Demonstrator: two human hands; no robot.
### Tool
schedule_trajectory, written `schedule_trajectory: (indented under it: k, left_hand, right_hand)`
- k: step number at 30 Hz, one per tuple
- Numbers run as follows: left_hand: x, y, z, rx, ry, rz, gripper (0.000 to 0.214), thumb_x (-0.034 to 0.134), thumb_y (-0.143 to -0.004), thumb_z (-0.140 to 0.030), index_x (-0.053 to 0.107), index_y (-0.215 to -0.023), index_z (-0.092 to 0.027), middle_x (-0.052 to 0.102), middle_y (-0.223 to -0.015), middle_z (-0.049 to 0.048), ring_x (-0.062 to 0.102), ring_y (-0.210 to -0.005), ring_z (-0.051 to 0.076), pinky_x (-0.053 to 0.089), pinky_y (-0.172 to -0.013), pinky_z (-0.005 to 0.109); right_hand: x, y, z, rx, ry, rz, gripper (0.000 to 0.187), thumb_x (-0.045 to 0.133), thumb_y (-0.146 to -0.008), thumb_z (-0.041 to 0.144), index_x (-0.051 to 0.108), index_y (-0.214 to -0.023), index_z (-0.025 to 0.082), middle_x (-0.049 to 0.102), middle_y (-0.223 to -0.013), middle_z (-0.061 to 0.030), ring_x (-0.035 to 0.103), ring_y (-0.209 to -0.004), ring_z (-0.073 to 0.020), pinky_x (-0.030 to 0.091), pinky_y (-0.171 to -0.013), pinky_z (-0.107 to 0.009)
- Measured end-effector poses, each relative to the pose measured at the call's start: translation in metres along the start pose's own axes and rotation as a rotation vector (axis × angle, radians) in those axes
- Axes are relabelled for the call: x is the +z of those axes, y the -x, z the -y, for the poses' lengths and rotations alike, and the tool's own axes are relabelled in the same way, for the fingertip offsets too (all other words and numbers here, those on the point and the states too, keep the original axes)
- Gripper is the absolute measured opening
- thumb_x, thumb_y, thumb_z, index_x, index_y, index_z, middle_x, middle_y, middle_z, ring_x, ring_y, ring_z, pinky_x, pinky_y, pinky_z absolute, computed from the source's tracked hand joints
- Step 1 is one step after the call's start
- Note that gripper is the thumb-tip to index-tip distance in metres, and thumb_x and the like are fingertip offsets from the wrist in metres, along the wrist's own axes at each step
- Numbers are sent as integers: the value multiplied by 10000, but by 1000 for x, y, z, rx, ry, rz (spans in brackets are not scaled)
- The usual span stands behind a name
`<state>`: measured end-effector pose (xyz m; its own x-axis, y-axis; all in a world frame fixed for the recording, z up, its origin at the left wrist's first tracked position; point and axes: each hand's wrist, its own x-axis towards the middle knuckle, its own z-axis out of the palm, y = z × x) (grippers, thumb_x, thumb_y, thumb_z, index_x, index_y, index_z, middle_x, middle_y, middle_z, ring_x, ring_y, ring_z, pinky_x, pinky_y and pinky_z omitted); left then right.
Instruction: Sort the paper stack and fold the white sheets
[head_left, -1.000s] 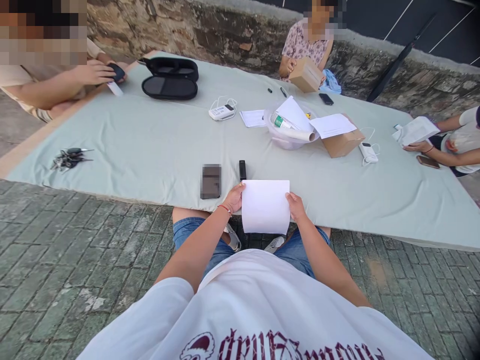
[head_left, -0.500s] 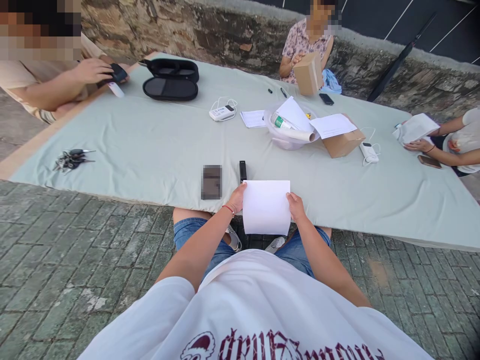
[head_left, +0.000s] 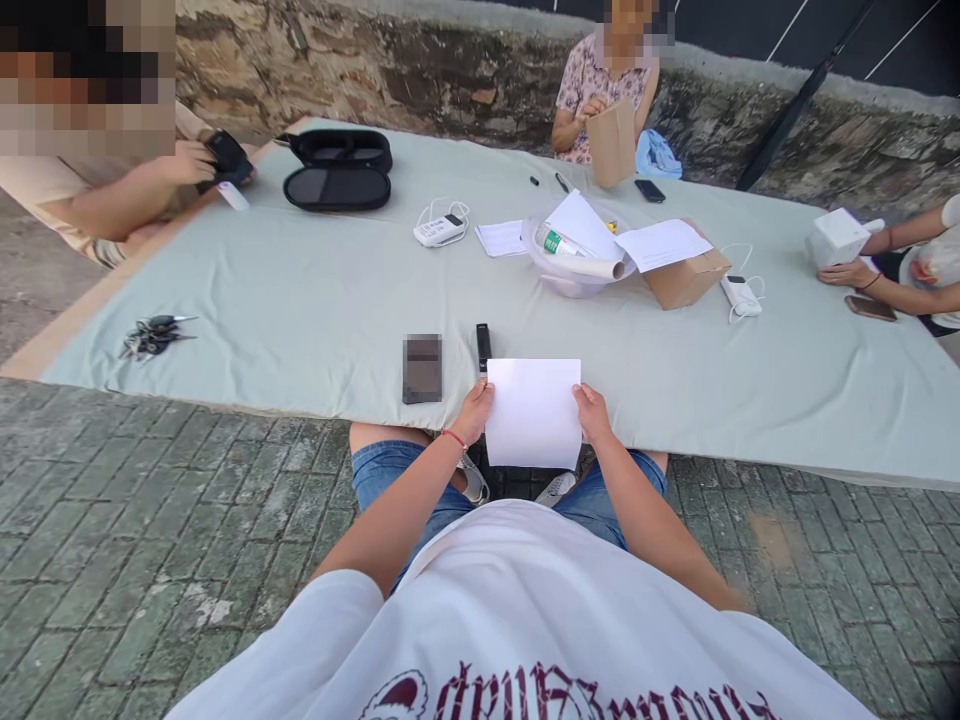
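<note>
A blank white sheet of paper (head_left: 533, 412) is held over the near edge of the cloth-covered table (head_left: 300, 310). My left hand (head_left: 474, 410) grips its left edge, fingers closed on it. My right hand (head_left: 592, 412) grips its right edge the same way. Just beyond the sheet a small black stick-shaped device (head_left: 484, 346) lies on the cloth, with a dark phone (head_left: 421, 368) to its left.
Keys (head_left: 154, 335) lie far left. A black zip case (head_left: 339, 172), a white power bank (head_left: 439, 230), a clear bowl with papers (head_left: 574, 262) and a cardboard box (head_left: 684, 275) sit further back. Three other people sit around the table handling boxes and a device.
My hands and the sheet stay almost still. The person opposite has turned the cardboard box upright. The person at right now holds a white box shape.
</note>
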<state>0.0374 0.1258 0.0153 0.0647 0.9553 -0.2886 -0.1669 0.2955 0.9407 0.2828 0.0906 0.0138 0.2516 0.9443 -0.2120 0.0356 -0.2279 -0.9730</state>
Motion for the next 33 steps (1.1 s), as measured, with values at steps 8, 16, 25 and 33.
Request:
schedule_trajectory:
  k: [8, 16, 25, 33]
  left_hand:
    - [4, 5, -1, 12, 42, 47, 332, 575, -808, -481, 520, -987, -207, 623, -934, 34, 570, -855, 161, 457, -830, 297]
    - [5, 3, 5, 62, 8, -30, 296, 554, -812, -476, 538, -927, -204, 617, -916, 35, 557, -899, 173, 454, -846, 294]
    - [0, 4, 4, -13, 78, 1, 292, 582, -815, -446, 563, -963, -196, 645, -981, 64, 589, -964, 197, 477, -877, 323]
    - [2, 4, 6, 74, -49, -43, 325, 543, -858, -509, 572, -927, -193, 632, -937, 60, 566, -927, 201, 453, -836, 312]
  right_hand:
    - [-2, 3, -1, -31, 19, -31, 435, 555, -775, 663, 597, -759, 231, 605, -689, -18, 535, -742, -221, 444, -677, -336]
    - [-2, 2, -1, -12, 10, -16, 451, 552, -771, 673, 592, -765, 224, 605, -699, -21, 534, -748, -217, 444, -689, -329]
    - [-3, 2, -1, -2, -4, 12, 444, 559, -771, 667, 624, -817, 230, 645, -732, -26, 571, -788, -242, 466, -700, -351]
    - [-3, 2, -2, -3, -22, 15, 455, 573, -763, 661, 645, -853, 221, 652, -732, -35, 581, -805, -251, 465, -714, -361]
